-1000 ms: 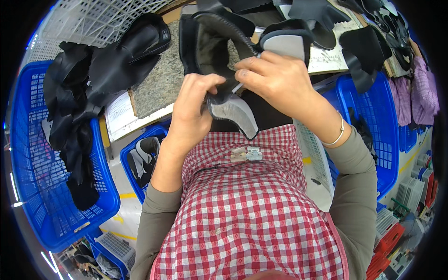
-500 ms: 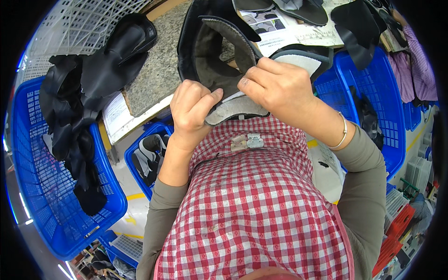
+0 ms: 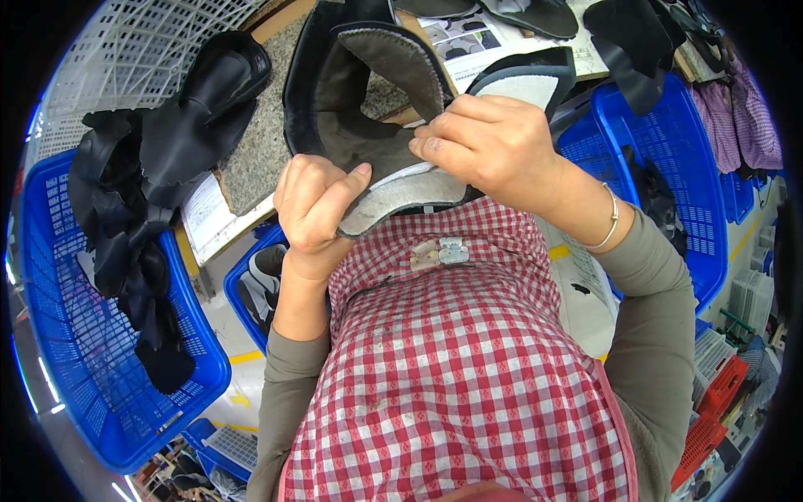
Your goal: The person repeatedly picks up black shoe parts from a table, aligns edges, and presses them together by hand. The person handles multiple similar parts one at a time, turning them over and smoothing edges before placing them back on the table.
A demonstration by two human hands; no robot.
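Note:
Both hands grip a black boot upper (image 3: 335, 109) with a dark grey lining, held at the near edge of the work table. My left hand (image 3: 314, 205) is closed on its near left edge, thumb pressed on the inside beside a light grey padded flap (image 3: 401, 199). My right hand (image 3: 485, 142) pinches the edge on the right, fingers bent inward over the lining. The upper stands spread, its inside facing me. A black piece with a white backing (image 3: 523, 88) shows just beyond my right hand. The fingertips under the material are hidden.
Left of the table stands a blue basket (image 3: 201, 335) with black leather pieces (image 3: 155, 276) draped into it. A black upper (image 3: 205, 100) lies on the stone slab (image 3: 242, 159). Another blue basket (image 3: 703, 243) stands right. A person's checked sleeve (image 3: 757, 117) shows at far right.
Both hands and the boot upper have shifted slightly left, the left hand also a little lower. The upper is spread wider, and both hands still hold it.

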